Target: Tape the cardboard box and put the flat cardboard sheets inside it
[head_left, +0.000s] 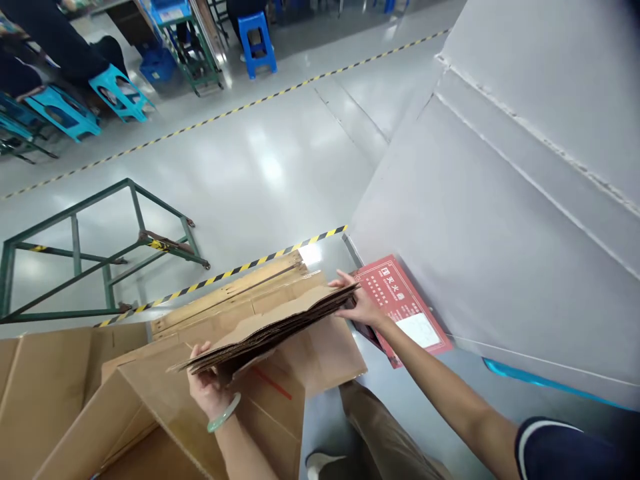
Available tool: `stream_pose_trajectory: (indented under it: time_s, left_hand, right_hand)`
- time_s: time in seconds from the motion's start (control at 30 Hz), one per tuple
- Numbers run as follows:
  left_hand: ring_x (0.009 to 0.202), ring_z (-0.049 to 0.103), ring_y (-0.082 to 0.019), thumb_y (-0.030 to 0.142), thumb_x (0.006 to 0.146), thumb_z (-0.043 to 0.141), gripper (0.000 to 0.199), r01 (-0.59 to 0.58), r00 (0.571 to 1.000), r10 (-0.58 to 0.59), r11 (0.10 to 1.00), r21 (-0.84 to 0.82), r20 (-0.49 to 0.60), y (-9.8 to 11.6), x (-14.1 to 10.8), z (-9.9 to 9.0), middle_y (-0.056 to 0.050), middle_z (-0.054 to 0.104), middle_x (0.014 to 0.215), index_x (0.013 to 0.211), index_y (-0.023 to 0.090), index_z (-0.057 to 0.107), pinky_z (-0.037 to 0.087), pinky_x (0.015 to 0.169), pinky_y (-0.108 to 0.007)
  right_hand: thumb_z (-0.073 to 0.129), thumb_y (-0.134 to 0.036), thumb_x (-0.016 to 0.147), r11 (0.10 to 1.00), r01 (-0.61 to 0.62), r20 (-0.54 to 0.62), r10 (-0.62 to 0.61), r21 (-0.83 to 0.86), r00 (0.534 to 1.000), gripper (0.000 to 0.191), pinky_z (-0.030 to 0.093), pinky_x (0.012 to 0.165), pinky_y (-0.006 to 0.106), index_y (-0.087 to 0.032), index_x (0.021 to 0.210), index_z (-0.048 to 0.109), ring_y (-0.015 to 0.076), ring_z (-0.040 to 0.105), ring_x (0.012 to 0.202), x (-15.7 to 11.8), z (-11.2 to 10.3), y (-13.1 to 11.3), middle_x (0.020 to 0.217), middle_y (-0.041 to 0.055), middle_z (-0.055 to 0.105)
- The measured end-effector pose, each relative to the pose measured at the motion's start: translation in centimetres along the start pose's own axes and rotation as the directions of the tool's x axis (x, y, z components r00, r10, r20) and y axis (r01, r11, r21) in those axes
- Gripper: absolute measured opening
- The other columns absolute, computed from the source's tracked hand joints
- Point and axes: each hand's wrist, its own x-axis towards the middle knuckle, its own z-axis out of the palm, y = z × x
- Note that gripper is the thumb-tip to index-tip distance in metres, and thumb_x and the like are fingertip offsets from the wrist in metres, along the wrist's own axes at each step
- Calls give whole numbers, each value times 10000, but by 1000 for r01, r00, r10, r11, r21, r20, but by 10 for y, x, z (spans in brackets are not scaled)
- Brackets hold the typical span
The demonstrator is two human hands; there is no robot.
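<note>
A stack of flat cardboard sheets [280,325] is held between my two hands, tilted so its layered edge faces me. My left hand [207,383], with a pale green bangle at the wrist, grips the stack's left end. Around its right end, the fingers of my right hand [360,305] are closed. Below the stack stands a large open cardboard box [275,413] with a red stripe; its flap [330,353] spreads out under my right hand. The stack hides part of the box.
A red fire extinguisher box [400,300] stands against the grey wall [500,233] at right. Another carton [45,373] is at lower left, with a wooden pallet [230,290] behind. A green wheeled frame [75,247] stands left. People sit on blue stools [257,43] beyond the striped floor line.
</note>
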Motion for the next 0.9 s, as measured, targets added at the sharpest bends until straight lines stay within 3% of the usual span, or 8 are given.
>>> stream_pose_trajectory:
  time_s: [0.13, 0.3, 0.43, 0.57, 0.63, 0.73, 0.83, 0.9]
  left_hand:
    - [1081, 574, -258, 753, 776, 412, 671, -11, 1000, 12, 969, -248, 0, -4, -3, 1, -76, 633, 1139, 1140, 222, 602, 470, 954, -387]
    - [1084, 586, -273, 769, 820, 267, 720, 111, 980, -153, 952, -286, -130, -5, -6, 3, -78, 661, 1030, 1000, 183, 644, 447, 990, -419]
    - [1120, 573, -275, 705, 873, 101, 798, 231, 938, -297, 920, -315, -180, 9, -10, 5, -116, 659, 1034, 1003, 144, 653, 419, 1024, -423]
    - [1218, 505, -234, 608, 930, 136, 715, 34, 960, -84, 982, -186, -266, 47, -40, -6, -155, 611, 1176, 1158, 98, 583, 314, 1110, -384]
    - [1225, 494, -234, 582, 935, 281, 605, -37, 961, 42, 999, 23, -273, 69, -70, -23, -149, 578, 1238, 1209, 118, 554, 330, 1099, -388]
    - [1212, 494, -258, 533, 889, 479, 499, 16, 921, 156, 900, 436, -356, 90, -131, -72, -123, 559, 1259, 1236, 179, 545, 360, 1071, -411]
    - [1278, 408, -354, 619, 777, 565, 701, 263, 777, 225, 732, 628, -588, 84, -189, -138, -186, 497, 1308, 1298, 158, 473, 296, 1098, -514]
    - [1328, 319, -417, 689, 673, 609, 878, 537, 612, 105, 672, 509, -784, 70, -218, -182, -245, 429, 1354, 1324, 134, 408, 249, 1110, -567]
  right_hand:
    - [843, -318, 604, 998, -45, 10, 46, -42, 999, 842, 403, 1011, 458, -183, 1341, 459, 274, 542, 1120, -11, 17, 27, 1160, 123, 605]
    - [844, -321, 540, 977, -211, 55, 211, 2, 976, 452, 491, 897, 435, -148, 925, 683, 294, 606, 978, -10, 27, 37, 933, 96, 680]
    - [822, -360, 570, 975, -219, 71, 217, 28, 974, 314, 532, 811, 439, -148, 761, 693, 285, 645, 822, -9, 25, 13, 790, 84, 686]
    - [832, -349, 560, 980, -200, -191, 196, -2, 962, 319, 547, 768, 456, -143, 769, 705, 276, 648, 754, -5, 12, -39, 798, 88, 691]
    - [855, -323, 510, 990, -137, -395, 138, 31, 908, 355, 555, 744, 446, -144, 773, 697, 267, 647, 735, 2, 5, -76, 794, 81, 689]
    - [844, -268, 516, 972, 159, -574, -33, 171, 818, 340, 530, 846, 437, -161, 784, 665, 253, 651, 838, 18, 8, -143, 881, 77, 687]
    - [807, -224, 552, 845, 448, -619, -191, 292, 762, 350, 512, 895, 459, -208, 860, 642, 260, 617, 1015, 33, 33, -213, 1027, 62, 667]
    - [786, -247, 577, 770, 537, -624, -239, 345, 744, 358, 521, 887, 477, -231, 902, 637, 271, 579, 1100, 39, 61, -255, 1111, 50, 640]
